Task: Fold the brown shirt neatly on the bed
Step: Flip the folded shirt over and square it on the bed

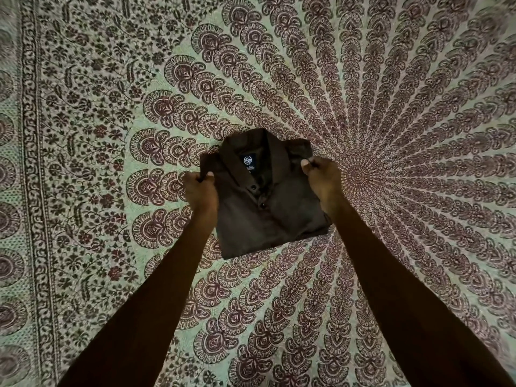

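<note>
The brown shirt (265,202) lies on the bed as a compact folded rectangle, collar and dark label facing up, buttons running down its front. My left hand (199,191) grips the shirt's left edge near the shoulder, fingers curled round the cloth. My right hand (321,182) grips the right edge near the other shoulder in the same way. Both arms reach in from the bottom of the view.
The bed is covered by a patterned sheet (391,135) with a radiating peacock-feather print and a floral border (33,163) along the left side. Nothing else lies on the sheet around the shirt.
</note>
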